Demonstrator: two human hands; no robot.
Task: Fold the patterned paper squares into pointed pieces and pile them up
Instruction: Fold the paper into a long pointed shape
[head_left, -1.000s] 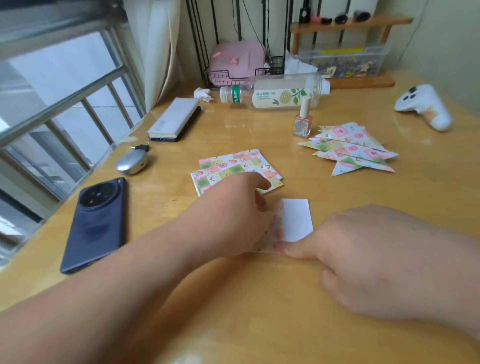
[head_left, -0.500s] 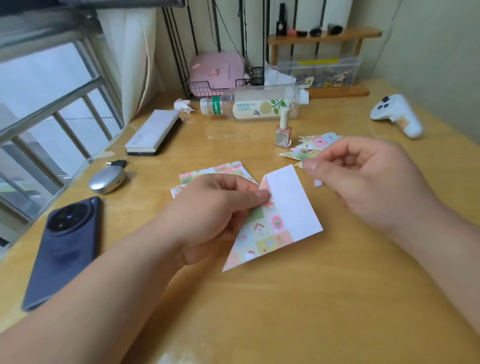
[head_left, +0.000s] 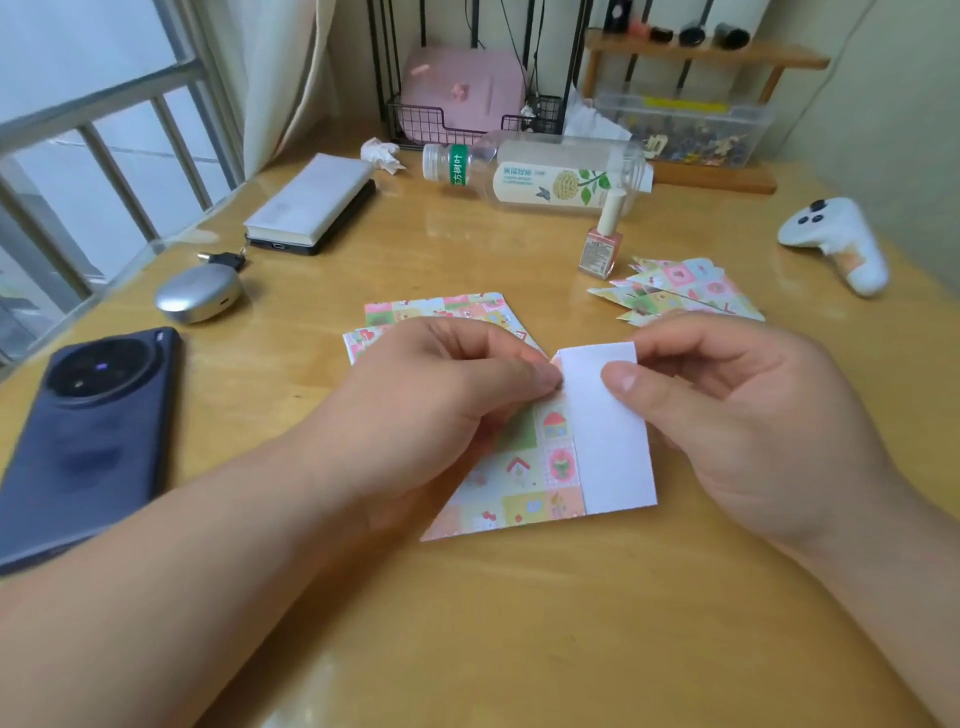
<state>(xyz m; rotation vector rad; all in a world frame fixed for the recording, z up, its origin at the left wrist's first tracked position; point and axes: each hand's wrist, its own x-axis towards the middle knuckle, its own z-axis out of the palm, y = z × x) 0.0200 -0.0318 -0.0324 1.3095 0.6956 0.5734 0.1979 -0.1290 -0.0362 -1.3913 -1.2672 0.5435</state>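
A partly folded patterned paper square (head_left: 550, 467) is held just above the wooden table, its white underside turned over as a strip on the right. My left hand (head_left: 447, 395) pinches its upper left edge. My right hand (head_left: 727, 405) pinches the top of the white flap between thumb and fingers. Behind my left hand lies a stack of flat patterned squares (head_left: 436, 309), partly hidden. A pile of folded pointed pieces (head_left: 680, 291) sits at the right, behind my right hand.
A dark phone (head_left: 88, 431) and a silver earbud case (head_left: 200, 293) lie at the left. A nail polish bottle (head_left: 602, 244) stands by the pile, a plastic bottle (head_left: 540, 174) lies behind it. A white controller (head_left: 836, 241) is far right; a notebook (head_left: 311, 205) back left.
The paper was pressed flat on the table a second ago. Both hands have lifted it and now my right hand has come in and taken the white flap's top edge.
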